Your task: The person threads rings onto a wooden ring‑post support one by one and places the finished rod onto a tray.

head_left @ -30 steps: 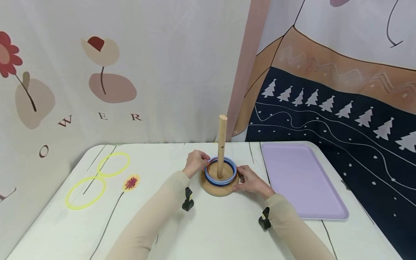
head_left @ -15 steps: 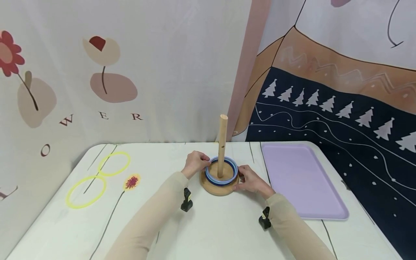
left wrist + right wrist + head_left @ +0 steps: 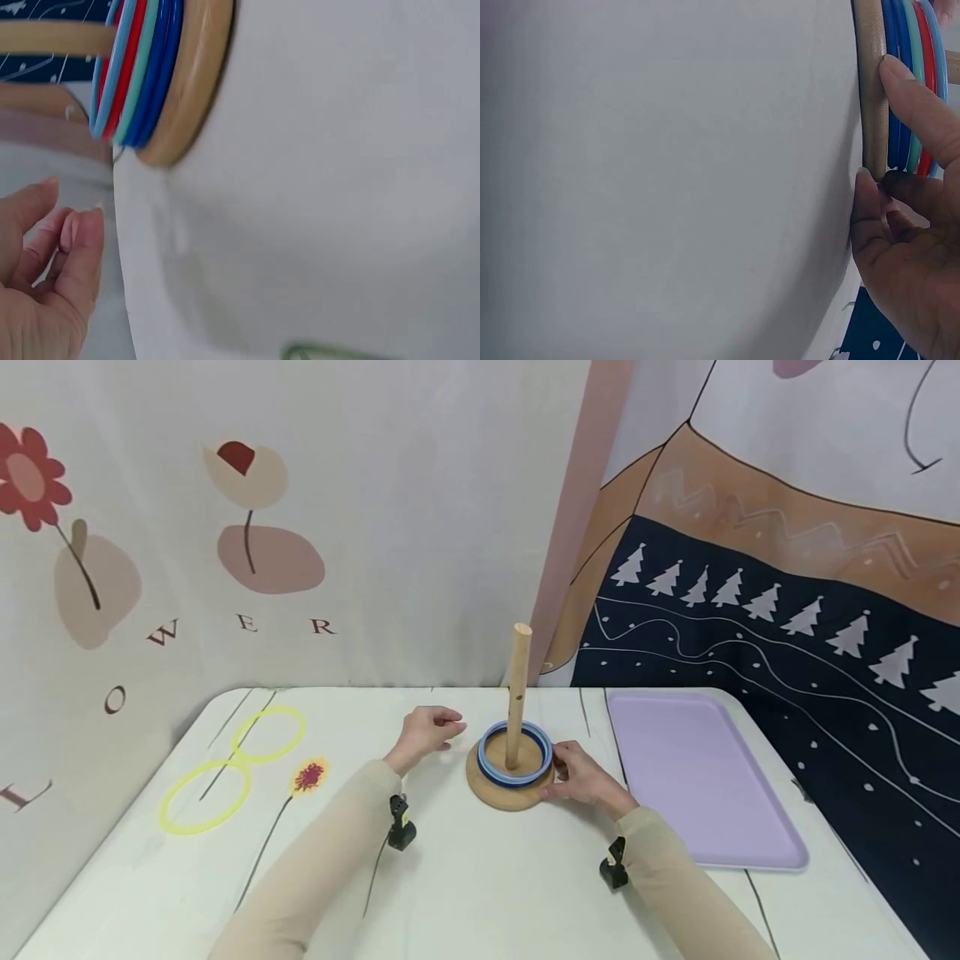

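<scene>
A round wooden base (image 3: 501, 795) carries an upright wooden peg (image 3: 517, 693). Several rings (image 3: 487, 770) are stacked around the peg; the left wrist view shows light blue, red (image 3: 129, 71), teal and dark blue (image 3: 161, 82) ones. My right hand (image 3: 587, 778) holds the base at its right edge, thumb (image 3: 911, 94) on the rim and fingers curled by the stack. To the left of the stack, my left hand (image 3: 426, 735) is apart from it, fingers relaxed and holding nothing.
Two yellow rings, a nearer one (image 3: 167, 810) and a farther one (image 3: 298, 727), lie flat on the white table (image 3: 465, 893) at the left. A lilac tray (image 3: 697, 777) lies on the right, beyond my right hand. Printed curtains hang behind the table.
My left hand has let go of the ring stack and drawn away to the left. My right hand stays at the base. The view has shifted slightly.
</scene>
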Demonstrator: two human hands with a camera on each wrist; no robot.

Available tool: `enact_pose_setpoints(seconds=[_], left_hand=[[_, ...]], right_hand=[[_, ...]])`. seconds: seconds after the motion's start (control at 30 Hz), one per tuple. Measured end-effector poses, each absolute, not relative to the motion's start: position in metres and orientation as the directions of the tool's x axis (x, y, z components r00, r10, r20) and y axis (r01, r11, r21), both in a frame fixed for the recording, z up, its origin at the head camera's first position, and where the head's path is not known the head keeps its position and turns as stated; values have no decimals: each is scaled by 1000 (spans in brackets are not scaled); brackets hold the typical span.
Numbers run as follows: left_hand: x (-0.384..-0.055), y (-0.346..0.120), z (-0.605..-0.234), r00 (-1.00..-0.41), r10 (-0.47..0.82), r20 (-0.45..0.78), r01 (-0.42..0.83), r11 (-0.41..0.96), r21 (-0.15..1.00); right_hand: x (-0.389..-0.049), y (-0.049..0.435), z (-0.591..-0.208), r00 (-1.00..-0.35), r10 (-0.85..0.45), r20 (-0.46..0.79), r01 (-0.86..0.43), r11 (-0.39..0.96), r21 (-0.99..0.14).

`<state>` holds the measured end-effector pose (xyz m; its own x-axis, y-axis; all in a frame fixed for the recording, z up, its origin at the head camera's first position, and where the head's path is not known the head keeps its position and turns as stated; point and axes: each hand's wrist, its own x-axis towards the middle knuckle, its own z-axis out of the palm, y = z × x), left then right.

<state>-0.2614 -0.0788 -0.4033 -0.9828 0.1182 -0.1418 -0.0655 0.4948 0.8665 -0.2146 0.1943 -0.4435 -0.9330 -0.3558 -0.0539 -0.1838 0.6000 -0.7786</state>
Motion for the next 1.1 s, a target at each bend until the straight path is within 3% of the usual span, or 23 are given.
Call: enact_pose_setpoints(seconds=[0.43, 0.87, 1.1], left_hand=[[-254, -170, -405, -992, 90, -89, -32, 501, 865], [-225, -257, -398, -998, 22, -62, -37, 597, 801], [-217, -295, -405, -996, -73, -48, -82, 582, 809]], right_hand=[[-215, 194, -445, -929, -368, -47, -190, 581, -792], [-214, 194, -443, -934, -355, -52, -179, 588, -789], [-213, 194, -442, -942, -326, -78, -137, 587, -798]])
